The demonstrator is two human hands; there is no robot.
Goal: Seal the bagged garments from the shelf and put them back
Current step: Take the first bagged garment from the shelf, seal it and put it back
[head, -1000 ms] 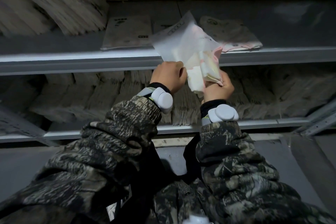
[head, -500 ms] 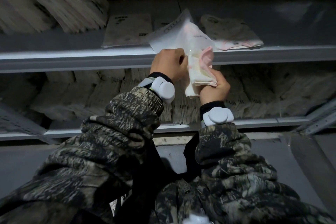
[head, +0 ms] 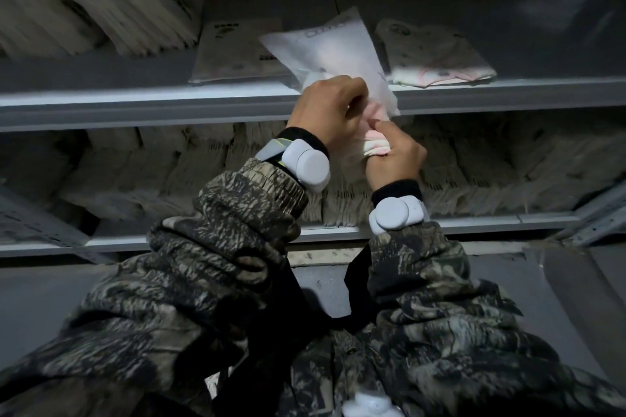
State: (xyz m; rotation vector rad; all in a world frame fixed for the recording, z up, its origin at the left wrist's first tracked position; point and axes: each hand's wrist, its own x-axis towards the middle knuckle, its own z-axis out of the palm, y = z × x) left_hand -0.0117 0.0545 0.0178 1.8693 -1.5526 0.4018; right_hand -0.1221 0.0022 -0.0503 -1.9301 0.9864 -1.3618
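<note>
A translucent white plastic bag with a pink and white garment partly inside is held in front of the grey metal shelf. My left hand grips the bag's open lower end. My right hand clutches the bunched garment that sticks out below the bag, its thumb pressed up toward the opening. Both hands are close together and touch. The bag's far end rests over the shelf board.
A flat bagged garment lies on the shelf to the left, and another bagged garment with a pink edge lies to the right. Stacks of packed bags fill the upper left, and more stacks fill the lower shelf.
The garment has gone further up into the bag and less of it shows. Both hands have moved up toward the shelf edge, and the bag now lies flatter over the shelf.
</note>
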